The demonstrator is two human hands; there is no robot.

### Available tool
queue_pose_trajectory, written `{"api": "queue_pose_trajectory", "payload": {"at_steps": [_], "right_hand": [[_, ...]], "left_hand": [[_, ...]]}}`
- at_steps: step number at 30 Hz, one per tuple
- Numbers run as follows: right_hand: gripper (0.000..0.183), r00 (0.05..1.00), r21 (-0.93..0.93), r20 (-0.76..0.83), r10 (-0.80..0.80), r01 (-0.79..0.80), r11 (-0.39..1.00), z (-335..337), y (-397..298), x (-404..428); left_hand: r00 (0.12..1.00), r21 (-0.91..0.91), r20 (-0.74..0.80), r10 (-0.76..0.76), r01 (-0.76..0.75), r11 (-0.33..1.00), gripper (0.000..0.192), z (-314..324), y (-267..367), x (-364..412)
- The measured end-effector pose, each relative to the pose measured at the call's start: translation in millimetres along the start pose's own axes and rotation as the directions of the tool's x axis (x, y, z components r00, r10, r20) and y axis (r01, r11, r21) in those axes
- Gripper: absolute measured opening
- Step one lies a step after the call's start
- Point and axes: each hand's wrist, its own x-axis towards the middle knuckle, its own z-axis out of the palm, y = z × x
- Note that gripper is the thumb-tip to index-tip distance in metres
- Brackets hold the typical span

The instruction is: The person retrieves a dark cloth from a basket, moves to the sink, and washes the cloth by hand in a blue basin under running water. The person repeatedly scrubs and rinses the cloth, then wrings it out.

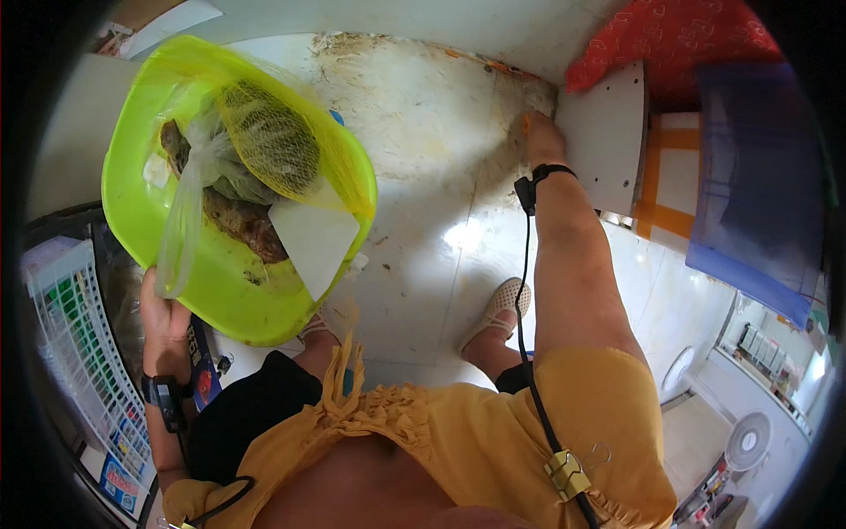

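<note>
My left hand grips the near left rim of a lime-green plastic basin, which is lifted above the floor. Inside it are a yellow mesh bag around something dark, a knotted clear plastic bag, brown lumpy pieces and a white flat piece. My right hand reaches down to the dirty floor corner beside a white panel. Its fingers are mostly hidden, and a bit of orange shows at them; whether it holds anything is unclear.
Brown grime stains the white tiled floor along the wall. At right stand a white box with orange tape, a blue translucent plastic cover and a red cloth. A white plastic basket is at left. A cable hangs from my right wrist.
</note>
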Motion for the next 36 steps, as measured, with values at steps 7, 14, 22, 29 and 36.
{"api": "queue_pose_trajectory", "payload": {"at_steps": [7, 14, 22, 29, 36], "right_hand": [[0.029, 0.959, -0.112, -0.196, -0.204, 0.185, 0.976, 0, -20, 12], [0.029, 0.982, 0.347, -0.145, 0.121, -0.064, 0.936, -25, -14, 59], [0.033, 0.951, 0.053, -0.126, -0.283, 0.291, 0.955, -44, -55, 43], [0.038, 0.998, -0.058, -0.066, -0.011, 0.007, 0.998, -37, -78, 102], [0.040, 0.999, -0.040, 0.050, 0.015, -0.013, 0.999, -43, -96, 85]], "left_hand": [[0.999, -0.044, 0.015, -0.029, 0.029, 0.999, 0.034, -6, -9, 11], [0.999, -0.040, 0.030, -0.036, 0.037, 0.999, 0.035, 0, -13, 14], [0.999, 0.098, 0.039, -0.037, 0.033, 0.995, 0.038, 9, -14, 24], [0.999, 0.057, 0.034, -0.012, 0.010, 0.998, 0.031, 11, -17, 29], [0.996, 0.085, 0.023, -0.084, 0.082, 0.993, 0.029, 15, -18, 24]]}}
